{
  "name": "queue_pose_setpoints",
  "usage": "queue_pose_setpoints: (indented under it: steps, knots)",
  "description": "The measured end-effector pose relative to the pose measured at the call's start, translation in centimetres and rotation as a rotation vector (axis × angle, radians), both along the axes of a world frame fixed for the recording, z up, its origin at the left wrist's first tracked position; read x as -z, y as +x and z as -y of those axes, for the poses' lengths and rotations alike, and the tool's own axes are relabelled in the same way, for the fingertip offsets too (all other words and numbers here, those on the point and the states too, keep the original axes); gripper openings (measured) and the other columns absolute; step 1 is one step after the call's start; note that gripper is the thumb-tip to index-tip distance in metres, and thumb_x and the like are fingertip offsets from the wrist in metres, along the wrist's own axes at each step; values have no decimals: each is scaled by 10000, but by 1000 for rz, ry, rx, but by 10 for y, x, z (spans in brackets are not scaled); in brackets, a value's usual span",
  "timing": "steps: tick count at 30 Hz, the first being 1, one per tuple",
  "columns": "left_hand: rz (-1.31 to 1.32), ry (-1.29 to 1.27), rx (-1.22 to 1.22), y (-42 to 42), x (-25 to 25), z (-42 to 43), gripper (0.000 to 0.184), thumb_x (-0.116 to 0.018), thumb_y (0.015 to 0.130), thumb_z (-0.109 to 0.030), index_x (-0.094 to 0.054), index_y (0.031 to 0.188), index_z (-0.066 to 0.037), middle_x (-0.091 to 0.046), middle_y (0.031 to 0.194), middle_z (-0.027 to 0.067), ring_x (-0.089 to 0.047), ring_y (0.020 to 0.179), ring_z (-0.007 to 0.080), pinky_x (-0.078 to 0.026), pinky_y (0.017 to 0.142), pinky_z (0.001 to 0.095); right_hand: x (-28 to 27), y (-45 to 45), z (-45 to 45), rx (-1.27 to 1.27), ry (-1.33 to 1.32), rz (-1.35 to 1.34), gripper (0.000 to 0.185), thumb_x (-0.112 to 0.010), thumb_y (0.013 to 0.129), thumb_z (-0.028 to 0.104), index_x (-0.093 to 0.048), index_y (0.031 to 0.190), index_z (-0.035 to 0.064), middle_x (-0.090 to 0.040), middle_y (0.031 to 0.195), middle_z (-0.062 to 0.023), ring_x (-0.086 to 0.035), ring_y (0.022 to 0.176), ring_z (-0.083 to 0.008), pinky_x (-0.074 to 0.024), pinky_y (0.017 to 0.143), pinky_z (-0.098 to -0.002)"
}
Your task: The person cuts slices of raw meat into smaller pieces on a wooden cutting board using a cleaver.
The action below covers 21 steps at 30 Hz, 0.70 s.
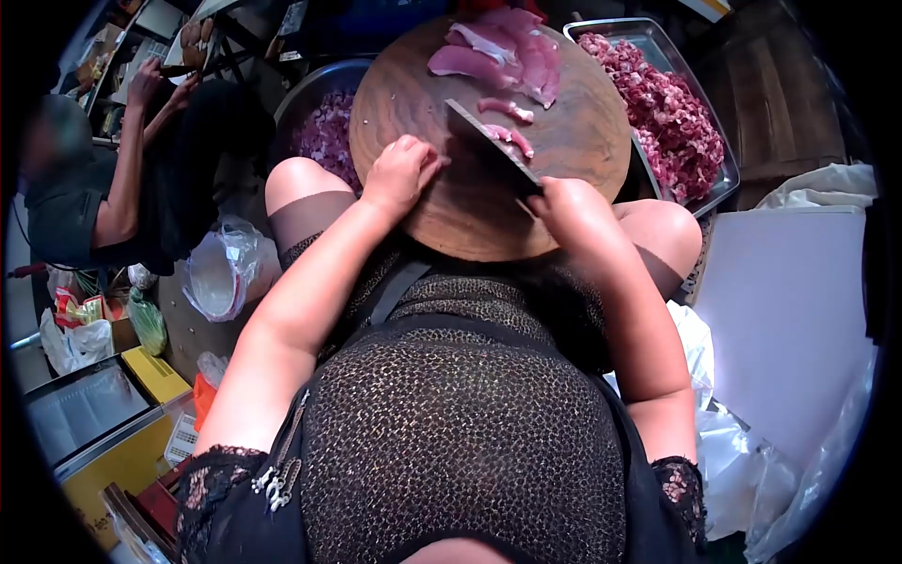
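My right hand (564, 205) is wrapped round the handle of a cleaver (492, 143), whose blade slants up and left over a round wooden chopping board (413, 85). Near the blade's right side lie small strips of meat (507, 109). Larger pink slices of meat (498, 52) rest at the board's far edge. My left hand (404, 171) is at the board's near left, its fingers curled together; whatever they may hold is hidden.
A metal tray (731, 179) of minced meat stands right of the board, a metal bowl (299, 94) of meat to its left. Another person (113, 197) sits at the left. Nearby are a plastic-lined bucket (221, 273) and a white board (780, 301).
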<state>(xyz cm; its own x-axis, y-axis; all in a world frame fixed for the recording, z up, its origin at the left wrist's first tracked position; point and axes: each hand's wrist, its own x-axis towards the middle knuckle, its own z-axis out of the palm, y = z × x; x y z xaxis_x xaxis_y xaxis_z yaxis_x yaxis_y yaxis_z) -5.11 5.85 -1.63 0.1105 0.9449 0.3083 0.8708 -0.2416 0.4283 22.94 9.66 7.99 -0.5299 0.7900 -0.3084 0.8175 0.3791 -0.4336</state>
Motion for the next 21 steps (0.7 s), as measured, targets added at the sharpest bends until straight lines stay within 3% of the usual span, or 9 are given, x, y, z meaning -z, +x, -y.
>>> queue_pose_setpoints:
  steps: [3, 6, 8, 9, 10, 12, 15, 19, 21]
  knots:
    - [121, -17, -83, 19, 3, -51, 321, -711, 854, -182, -646, 1138, -47, -635, 967, 144, -622, 923, 316, -506, 828, 395, -2, 34, -15, 181, -63, -133, 288, -575, 914, 252, -668, 931, -19, -667, 894, -266, -639, 903, -443, -495, 823, -506]
    - [145, -36, -16, 54, 11, -99, 337, -610, 818, -60, -655, 1151, -53, -640, 1066, 150, -610, 995, 304, -496, 911, 382, 19, 55, -35, 517, -436, -511, 232, -584, 963, 224, -593, 941, -7, -594, 633, -102, -602, 509, -241, -498, 491, -381]
    - [388, -92, 41, 84, -4, -110, 335, -582, 786, -29, -673, 1108, -57, -649, 1072, 146, -617, 988, 300, -496, 916, 366, 37, 54, -39, 644, -509, -706, 207, -583, 970, 217, -571, 935, 13, -553, 622, -54, -553, 473, -178, -466, 444, -329]
    - [392, 79, 78, 88, -7, -123, 227, -593, 747, -42, -707, 943, -64, -660, 1016, 152, -619, 988, 334, -495, 911, 419, 42, 54, -41, 770, -583, -888, 186, -582, 978, 209, -548, 928, 33, -511, 611, -6, -505, 438, -114, -435, 397, -278]
    - [274, 96, 121, 80, -20, -134, 320, -591, 756, 13, -684, 1055, -54, -661, 1049, 140, -624, 1037, 311, -484, 951, 363, 44, 54, -45, 773, -592, -901, 186, -582, 978, 209, -548, 928, 33, -511, 611, -6, -505, 438, -114, -435, 397, -278]
    - [121, 302, -73, 57, -15, -165, 333, -612, 756, -56, -668, 1083, -75, -655, 1107, 139, -592, 1085, 336, -460, 986, 425, 44, 55, -51, 771, -666, -1007, 176, -580, 975, 199, -528, 897, 50, -530, 630, -10, -517, 442, -125, -451, 403, -279]
    - [-99, -243, -342, 17, -16, -181, 591, -685, 794, -197, -506, 1349, -101, -549, 1366, 129, -490, 1288, 327, -409, 1077, 415, 29, 50, -52, 680, -771, -965, 165, -585, 968, 182, -521, 893, 50, -531, 627, -13, -519, 442, -120, -443, 401, -274]
    - [-347, -531, -243, 8, -58, -164, 347, -732, 735, -340, -728, 1047, -188, -728, 1031, 105, -671, 1022, 320, -502, 925, 439, 32, 58, -39, 401, -940, -736, 177, -581, 962, 170, -519, 856, 43, -540, 614, -33, -533, 449, -156, -442, 415, -307]
    - [-136, -701, -224, -1, -70, -157, 350, -768, 751, -292, -722, 1037, -96, -732, 958, 114, -702, 900, 231, -541, 813, 356, 32, 57, -28, 385, -975, -649, 181, -566, 968, 171, -520, 850, 41, -539, 609, -47, -533, 453, -168, -445, 418, -322]
